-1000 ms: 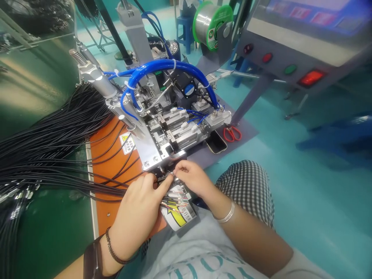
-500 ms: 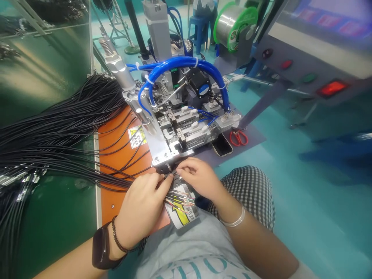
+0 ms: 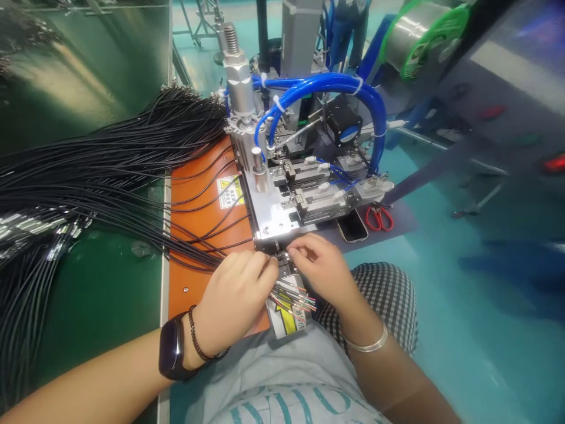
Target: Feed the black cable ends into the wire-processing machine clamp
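My left hand (image 3: 241, 294) is closed around a bundle of black cables (image 3: 194, 250). The cables' stripped ends, thin coloured wires (image 3: 295, 294), stick out on the right side of that hand. Opposite it, my right hand (image 3: 320, 265) has thumb and fingers pinched at the front of the machine (image 3: 273, 218); whatever lies between its fingertips is too small to make out. Both sets of fingertips sit close together at a small metal fixture (image 3: 283, 257) on the machine's front edge. Below the wires is a label with a yellow arrow (image 3: 288, 321).
Many black cables (image 3: 132, 141) lie across the green surface (image 3: 119, 312) and orange board (image 3: 198, 224) at left. Blue hoses (image 3: 326, 82) arch over the machine. A phone (image 3: 352, 225) and red-handled scissors (image 3: 379, 219) lie at right, with a solder wire spool (image 3: 419, 35) behind.
The view has shifted, so the machine appears farther right. Both hands stay at the fixture, with the left fingers curled in more and the right still pinched.
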A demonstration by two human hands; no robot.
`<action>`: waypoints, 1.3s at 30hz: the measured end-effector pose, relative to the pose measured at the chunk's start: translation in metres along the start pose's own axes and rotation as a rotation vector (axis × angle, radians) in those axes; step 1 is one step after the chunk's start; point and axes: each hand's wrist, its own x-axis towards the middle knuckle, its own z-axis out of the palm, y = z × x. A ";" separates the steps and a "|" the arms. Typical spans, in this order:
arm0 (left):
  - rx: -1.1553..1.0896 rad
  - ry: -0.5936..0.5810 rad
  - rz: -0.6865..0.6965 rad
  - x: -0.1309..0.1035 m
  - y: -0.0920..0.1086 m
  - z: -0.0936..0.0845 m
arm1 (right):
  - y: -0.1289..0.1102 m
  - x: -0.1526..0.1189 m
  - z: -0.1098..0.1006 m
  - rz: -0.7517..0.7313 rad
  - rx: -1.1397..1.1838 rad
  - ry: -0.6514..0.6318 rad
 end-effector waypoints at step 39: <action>0.038 -0.255 -0.137 0.001 0.012 -0.017 | 0.025 -0.017 0.002 0.120 0.110 -0.012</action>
